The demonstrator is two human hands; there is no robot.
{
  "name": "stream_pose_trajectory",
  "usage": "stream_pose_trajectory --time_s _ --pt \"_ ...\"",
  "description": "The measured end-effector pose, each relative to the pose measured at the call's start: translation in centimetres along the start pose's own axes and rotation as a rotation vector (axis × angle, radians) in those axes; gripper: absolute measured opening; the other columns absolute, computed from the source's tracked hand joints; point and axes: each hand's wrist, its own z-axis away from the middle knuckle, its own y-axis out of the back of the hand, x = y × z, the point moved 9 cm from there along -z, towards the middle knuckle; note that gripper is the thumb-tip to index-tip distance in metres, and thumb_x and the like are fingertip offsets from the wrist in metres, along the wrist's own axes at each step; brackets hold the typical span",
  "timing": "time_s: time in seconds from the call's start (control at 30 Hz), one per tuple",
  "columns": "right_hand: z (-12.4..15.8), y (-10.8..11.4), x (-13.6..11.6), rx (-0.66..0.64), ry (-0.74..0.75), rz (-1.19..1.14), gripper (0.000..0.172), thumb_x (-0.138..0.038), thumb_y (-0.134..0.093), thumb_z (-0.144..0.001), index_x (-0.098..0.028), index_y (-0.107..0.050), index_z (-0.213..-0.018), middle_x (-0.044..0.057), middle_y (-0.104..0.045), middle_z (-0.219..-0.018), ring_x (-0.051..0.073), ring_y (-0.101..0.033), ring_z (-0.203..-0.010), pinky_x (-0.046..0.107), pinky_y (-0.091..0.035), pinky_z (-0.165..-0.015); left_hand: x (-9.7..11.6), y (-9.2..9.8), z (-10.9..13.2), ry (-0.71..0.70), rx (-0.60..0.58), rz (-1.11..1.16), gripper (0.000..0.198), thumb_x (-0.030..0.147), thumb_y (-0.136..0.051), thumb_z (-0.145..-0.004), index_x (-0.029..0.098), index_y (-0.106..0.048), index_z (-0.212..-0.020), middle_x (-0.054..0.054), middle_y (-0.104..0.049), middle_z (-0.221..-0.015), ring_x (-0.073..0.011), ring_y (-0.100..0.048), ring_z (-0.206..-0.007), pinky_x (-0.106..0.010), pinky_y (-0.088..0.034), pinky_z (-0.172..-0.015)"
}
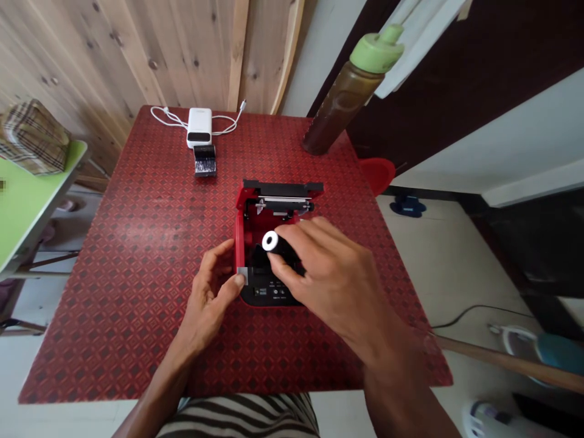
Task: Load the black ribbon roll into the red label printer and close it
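Note:
A red and black machine (274,295) with its lid raised stands on the red patterned table. My right hand (319,261) pinches a black roll with a white, holed end (270,241) between thumb and fingers, above the machine's open compartment. The other end of the roll is hidden by my fingers. At the machine's left side, my left hand (214,280) holds its edge, with the thumb on a small grey piece (243,276) at the front left corner.
On the table (150,243), a white power bank (199,126) with a cable lies at the back, a crumpled black piece (205,162) beside it. A brown bottle with a green lid (342,97) stands back right. A green table (27,194) with a checked bag (36,137) is left.

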Motion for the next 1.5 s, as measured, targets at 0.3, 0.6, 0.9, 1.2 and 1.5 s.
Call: stream_pose_trajectory --time_s 0.3,0.6,0.9,1.2,1.5 --pt "13.3 2.1 10.9 0.521 -0.804 -0.359 0.030 -0.047 -0.089 -0.096 -0.025 -0.081 -0.115 0.001 -0.082 -0.091 0.018 -0.072 -0.069 0.033 -0.059 -0.062 -0.5 0.6 0.1 0.004 0.053 -0.054 0.060 0.057 -0.080 -0.102 0.030 -0.070 -0.155 -0.011 -0.078 -0.153 -0.0374 -0.075 -0.139 -0.051 -0.063 -0.110" --pt "16.0 -4.8 6.1 0.246 -0.676 -0.387 0.017 -0.024 -0.073 -0.098 -0.026 -0.076 -0.114 0.002 -0.084 -0.096 0.019 -0.076 -0.072 0.034 -0.066 -0.073 -0.7 0.9 0.1 -0.061 0.058 -0.093 0.052 0.050 -0.074 -0.108 0.031 -0.071 -0.156 -0.006 -0.075 -0.159 -0.0358 -0.068 -0.150 -0.051 -0.051 -0.128" --pt "15.3 -4.5 5.2 0.076 -0.514 -0.433 0.022 -0.020 -0.069 -0.103 -0.024 -0.074 -0.124 0.007 -0.086 -0.107 0.023 -0.082 -0.089 0.038 -0.069 -0.082 -0.6 1.1 0.1 -0.095 0.042 -0.137 0.051 0.048 -0.070 -0.110 0.031 -0.071 -0.158 -0.006 -0.074 -0.160 -0.0343 -0.066 -0.150 -0.048 -0.051 -0.126" --pt "16.3 -4.3 6.3 -0.020 -0.518 -0.495 0.056 -0.026 -0.072 -0.104 -0.022 -0.065 -0.160 0.014 -0.086 -0.138 0.026 -0.085 -0.096 0.048 -0.073 -0.092 -1.0 1.1 0.0 -0.092 0.036 -0.090 0.050 0.049 -0.072 -0.110 0.033 -0.071 -0.157 -0.004 -0.074 -0.160 -0.0335 -0.066 -0.150 -0.048 -0.051 -0.126" --pt "10.9 -2.6 13.8 0.083 -0.644 -0.544 0.026 -0.040 -0.079 -0.104 -0.027 -0.082 -0.127 0.010 -0.089 -0.122 0.029 -0.085 -0.105 0.047 -0.069 -0.094 -0.9 1.5 0.0 -0.078 0.071 -0.128 0.054 0.055 -0.076 -0.107 0.032 -0.072 -0.156 -0.006 -0.075 -0.160 -0.0353 -0.067 -0.151 -0.051 -0.052 -0.128"
